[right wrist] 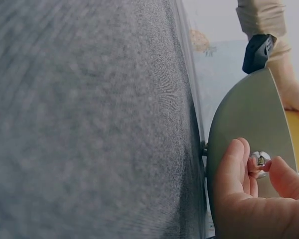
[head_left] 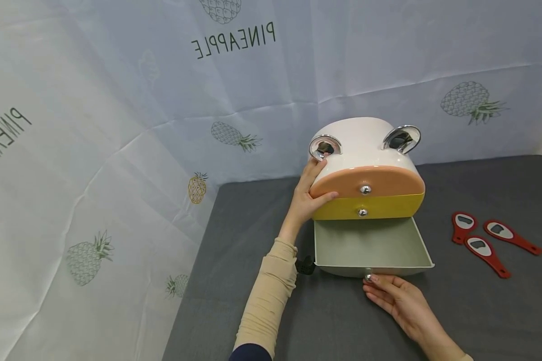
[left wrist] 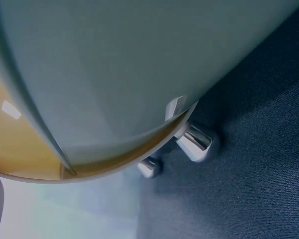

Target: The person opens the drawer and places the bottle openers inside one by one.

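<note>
A rounded three-drawer storage box [head_left: 359,143] has a white shell, two silver ear-like loops, an orange top drawer [head_left: 388,180] and a yellow middle drawer [head_left: 390,206]. Its grey-green bottom drawer [head_left: 370,243] is pulled far out, and its inside is bare. My left hand [head_left: 304,200] rests against the box's left side, fingers stretched up towards one ear and thumb across the front. Between thumb and fingers, my right hand [head_left: 402,303] pinches the silver knob [right wrist: 260,162] of the bottom drawer. In the left wrist view the drawer's outer side and two silver feet [left wrist: 195,142] show.
Three red bottle openers [head_left: 488,255] lie on the dark grey cloth [head_left: 343,326] to the right of the box. A pineapple-print curtain [head_left: 271,115] hangs behind and at the left. A black wrist device [head_left: 305,265] sits beside the drawer's left edge.
</note>
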Motion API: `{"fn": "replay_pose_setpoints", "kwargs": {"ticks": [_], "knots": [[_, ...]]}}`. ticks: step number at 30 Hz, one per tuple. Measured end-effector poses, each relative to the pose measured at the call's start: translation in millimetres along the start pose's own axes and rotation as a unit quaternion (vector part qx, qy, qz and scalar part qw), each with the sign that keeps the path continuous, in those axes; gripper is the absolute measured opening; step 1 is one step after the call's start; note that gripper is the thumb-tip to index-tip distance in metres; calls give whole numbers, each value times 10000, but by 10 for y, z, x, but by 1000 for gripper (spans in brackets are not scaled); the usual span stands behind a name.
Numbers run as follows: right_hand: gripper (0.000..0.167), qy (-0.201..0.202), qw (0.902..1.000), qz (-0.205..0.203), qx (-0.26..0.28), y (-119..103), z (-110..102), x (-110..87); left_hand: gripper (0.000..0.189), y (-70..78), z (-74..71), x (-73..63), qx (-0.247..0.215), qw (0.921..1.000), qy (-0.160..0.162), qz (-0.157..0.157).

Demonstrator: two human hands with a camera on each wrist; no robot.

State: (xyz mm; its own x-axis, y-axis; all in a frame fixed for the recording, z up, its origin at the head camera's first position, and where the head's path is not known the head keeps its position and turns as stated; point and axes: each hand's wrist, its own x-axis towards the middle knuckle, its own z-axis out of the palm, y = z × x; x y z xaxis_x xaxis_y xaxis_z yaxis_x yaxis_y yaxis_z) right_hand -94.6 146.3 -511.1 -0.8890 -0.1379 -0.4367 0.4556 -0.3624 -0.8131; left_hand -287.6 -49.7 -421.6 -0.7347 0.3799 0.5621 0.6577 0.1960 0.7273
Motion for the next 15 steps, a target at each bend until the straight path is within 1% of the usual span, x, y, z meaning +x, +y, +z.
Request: {"fn": "replay_pose_setpoints", "kwargs": {"ticks": [1,3,6,8,10,13,15], "knots": [[17,-43,10000,4,-19,0,-9,-2,77,0,1,1,0,10000,-4,0],[17,-272,9996,4,-3,-5,-39,-6,77,4,4,3,-4,10000,-22,-3],[15,-722,9973,58,117,-28,-91,-13,78,5,1,-4,-21,10000,-4,-44],[16,-1015,9947,84,117,-51,-127,-18,78,6,-2,-8,-25,10000,20,-54],[22,-1084,9939,154,-150,-76,-146,-30,78,2,-3,-10,-21,10000,36,-61],[44,-974,9911,182,-895,-113,-163,-75,78,-3,1,-6,13,10000,15,-29],[55,-899,9858,170,-1407,-143,-187,-127,77,-7,6,-2,14,10000,-13,-7]]}}
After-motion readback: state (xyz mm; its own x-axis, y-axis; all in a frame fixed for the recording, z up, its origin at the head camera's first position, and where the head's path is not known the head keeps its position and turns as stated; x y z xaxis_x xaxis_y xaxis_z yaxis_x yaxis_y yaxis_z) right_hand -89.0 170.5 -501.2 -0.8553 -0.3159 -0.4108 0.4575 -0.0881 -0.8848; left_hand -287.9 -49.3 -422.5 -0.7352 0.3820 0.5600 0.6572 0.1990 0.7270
